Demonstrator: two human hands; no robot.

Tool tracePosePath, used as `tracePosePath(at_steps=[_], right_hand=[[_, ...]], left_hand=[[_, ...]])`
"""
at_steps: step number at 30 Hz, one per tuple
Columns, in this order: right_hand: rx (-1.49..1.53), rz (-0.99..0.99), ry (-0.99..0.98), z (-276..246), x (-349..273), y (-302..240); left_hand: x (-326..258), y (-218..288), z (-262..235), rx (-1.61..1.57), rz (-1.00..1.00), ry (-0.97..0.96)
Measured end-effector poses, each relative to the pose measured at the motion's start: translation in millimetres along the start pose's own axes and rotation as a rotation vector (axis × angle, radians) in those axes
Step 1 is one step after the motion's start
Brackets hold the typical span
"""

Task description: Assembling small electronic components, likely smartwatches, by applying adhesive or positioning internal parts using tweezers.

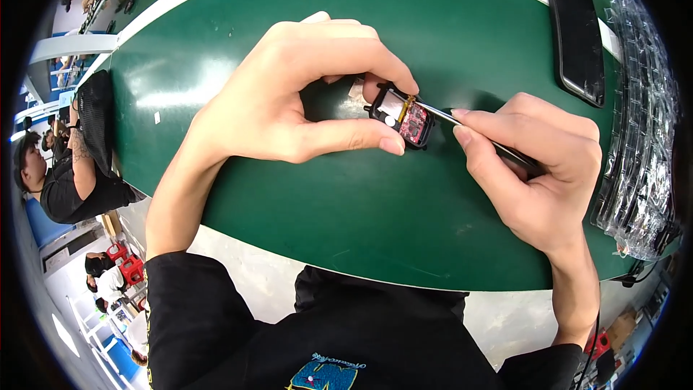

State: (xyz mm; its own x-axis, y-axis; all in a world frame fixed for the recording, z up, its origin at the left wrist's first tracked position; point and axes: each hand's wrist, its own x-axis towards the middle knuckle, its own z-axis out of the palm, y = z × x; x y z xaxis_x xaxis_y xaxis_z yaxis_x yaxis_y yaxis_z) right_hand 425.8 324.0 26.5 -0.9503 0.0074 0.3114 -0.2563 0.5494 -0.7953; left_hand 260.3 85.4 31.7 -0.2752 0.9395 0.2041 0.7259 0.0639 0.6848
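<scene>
Above the green table [346,224], the left hand [271,97] pinches the small open device [415,126] while the right hand [545,152] holds a slim metal tool [437,112], apparently probing inside, so next move probably needs light, steady tip.

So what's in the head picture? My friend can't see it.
A left hand holds a small black gadget with a red circuit board; the right hand holds a thin metal tool to it over a green table.
</scene>
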Motion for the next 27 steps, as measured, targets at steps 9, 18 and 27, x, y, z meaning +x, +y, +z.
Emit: tracePosePath(at_steps=[9,18,27], right_hand=[[0.060,0.062,0.126,-13,4,3],[0.283,-0.024,0.257,-1,4,18],[0.230,-0.043,0.257,-4,3,21]], left_hand=[[6,7,6,0.180,0.096,0.084],[-15,-3,-1,-0.308,-0.249,0.530],[115,58,-12,-0.371,0.007,0.403]])
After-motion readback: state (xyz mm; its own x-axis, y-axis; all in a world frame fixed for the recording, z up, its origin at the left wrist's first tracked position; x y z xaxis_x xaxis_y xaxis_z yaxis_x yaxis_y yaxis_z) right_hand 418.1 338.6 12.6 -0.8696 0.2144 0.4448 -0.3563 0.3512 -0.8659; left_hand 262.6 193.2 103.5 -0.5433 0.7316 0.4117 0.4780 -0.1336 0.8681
